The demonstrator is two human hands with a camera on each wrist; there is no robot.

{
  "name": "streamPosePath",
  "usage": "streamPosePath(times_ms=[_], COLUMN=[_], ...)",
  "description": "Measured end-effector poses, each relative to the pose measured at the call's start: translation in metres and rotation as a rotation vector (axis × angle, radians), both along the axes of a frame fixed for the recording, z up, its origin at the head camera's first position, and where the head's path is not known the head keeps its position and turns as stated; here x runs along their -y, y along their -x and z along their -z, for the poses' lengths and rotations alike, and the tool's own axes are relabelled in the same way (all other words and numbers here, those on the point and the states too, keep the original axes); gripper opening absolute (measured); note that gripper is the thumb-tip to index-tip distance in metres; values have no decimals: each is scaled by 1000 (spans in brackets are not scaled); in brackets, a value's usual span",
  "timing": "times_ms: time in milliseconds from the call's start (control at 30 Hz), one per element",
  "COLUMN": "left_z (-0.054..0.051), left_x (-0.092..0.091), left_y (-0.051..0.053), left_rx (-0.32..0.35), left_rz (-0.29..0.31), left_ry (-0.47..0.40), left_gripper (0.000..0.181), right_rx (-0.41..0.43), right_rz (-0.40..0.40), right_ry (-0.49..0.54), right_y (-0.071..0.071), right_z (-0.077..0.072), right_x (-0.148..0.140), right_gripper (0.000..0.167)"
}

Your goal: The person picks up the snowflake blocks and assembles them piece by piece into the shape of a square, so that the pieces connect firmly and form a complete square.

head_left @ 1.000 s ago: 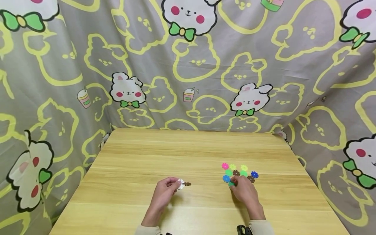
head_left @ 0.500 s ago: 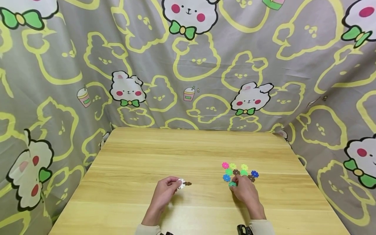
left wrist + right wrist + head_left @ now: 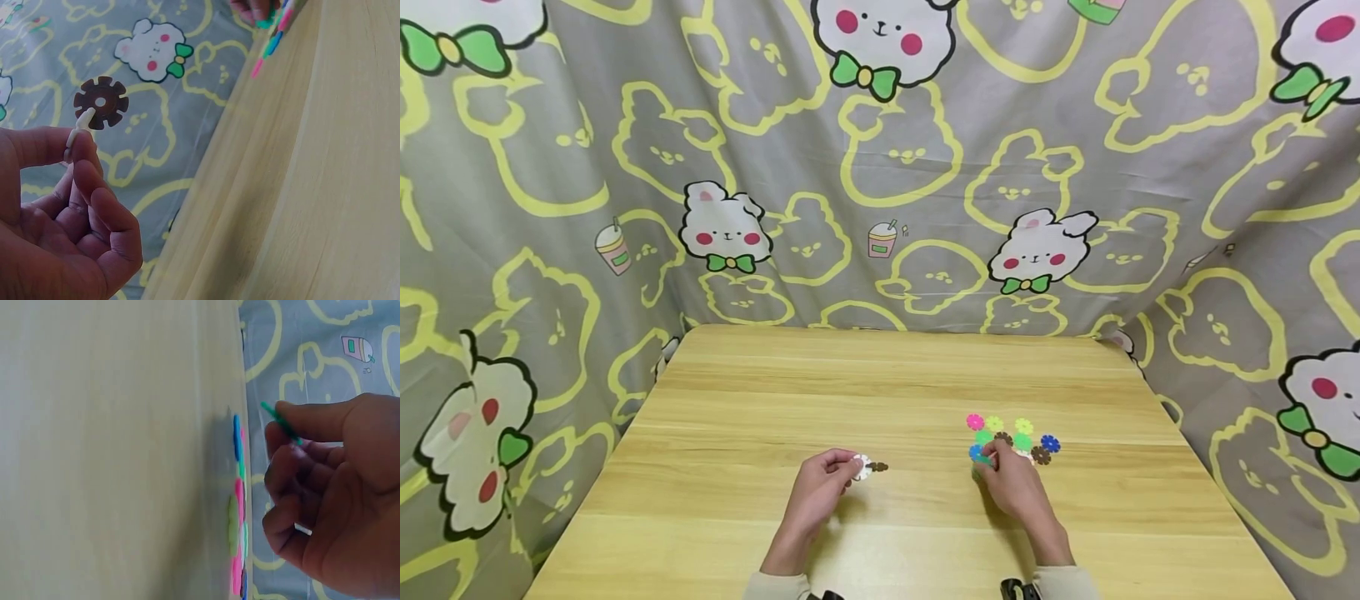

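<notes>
My left hand (image 3: pixel 818 486) pinches a white interlocking disc (image 3: pixel 862 468) between thumb and fingertips, above the table. Slotted into its edge is a brown notched disc (image 3: pixel 114 102), seen face-on in the left wrist view; fingers cover much of the white one there. On the other side, my right hand (image 3: pixel 1017 483) pinches a green interlocking disc (image 3: pixel 279 422) between thumb and index finger, clear of the tabletop. It shows edge-on in the right wrist view. Just behind it lies a light-blue disc (image 3: pixel 976 452), partly covered in the head view.
Several loose discs lie flat around my right hand, including a pink disc (image 3: pixel 975 422), a dark-blue disc (image 3: pixel 1050 444) and a brown disc (image 3: pixel 1041 455). The wooden table (image 3: pixel 760 400) meets a patterned curtain (image 3: pixel 820 167) at the back and sides.
My right hand has lifted the green disc from among the loose ones and shifted slightly left. The left hand stays nearly still with its joined discs.
</notes>
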State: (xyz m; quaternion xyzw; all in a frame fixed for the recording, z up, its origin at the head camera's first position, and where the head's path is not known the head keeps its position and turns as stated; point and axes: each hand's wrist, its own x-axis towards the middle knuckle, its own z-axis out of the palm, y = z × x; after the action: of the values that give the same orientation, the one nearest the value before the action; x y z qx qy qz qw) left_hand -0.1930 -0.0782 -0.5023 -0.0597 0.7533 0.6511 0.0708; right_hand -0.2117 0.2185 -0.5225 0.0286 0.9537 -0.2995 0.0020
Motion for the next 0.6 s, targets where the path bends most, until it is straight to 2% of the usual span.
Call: streamPosePath(times_ms=[200, 333, 500, 600], left_z=[5, 2, 0, 0], left_x=[-1, -2, -3, -4], left_y=[2, 1, 0, 0], left_rx=[6, 9, -1, 0], left_rz=[-7, -1, 10, 10], left_ry=[-6, -12, -32, -31], left_gripper=[26, 26, 27, 27], right_rx=[-15, -18, -19, 21], right_rz=[4, -13, -96, -154], right_ry=[249, 431, 561, 596], right_y=[-2, -5, -11, -14], right_z=[-4, -12, -20, -23], right_x=[23, 42, 61, 68], right_gripper=[23, 26, 16, 14])
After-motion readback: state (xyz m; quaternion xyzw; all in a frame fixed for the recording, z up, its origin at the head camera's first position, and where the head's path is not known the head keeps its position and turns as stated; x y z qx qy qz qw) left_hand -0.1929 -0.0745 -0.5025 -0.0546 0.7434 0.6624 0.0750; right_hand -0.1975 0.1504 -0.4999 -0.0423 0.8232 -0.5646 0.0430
